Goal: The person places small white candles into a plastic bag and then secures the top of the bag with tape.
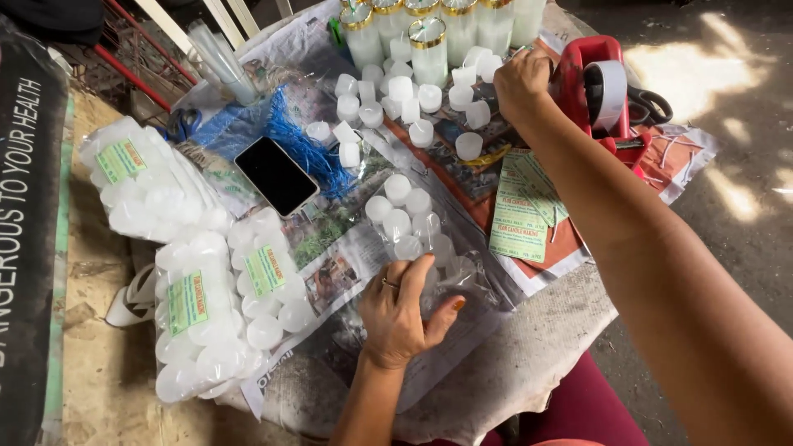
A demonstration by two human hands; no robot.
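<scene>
On the newspaper-covered table (347, 248), the left hand (401, 310) pinches a clear bag (429, 248) of white candles — crinkled, half-filled.

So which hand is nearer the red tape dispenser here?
Right. The right hand is up against the red tape dispenser on its left side; the left hand is far below it, resting on a clear bag of white candles.

head view, looking steeply down, close over table (529, 363)

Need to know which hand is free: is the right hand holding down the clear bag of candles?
No: the right hand reaches up by the red tape dispenser, while the left hand presses the clear bag.
</scene>
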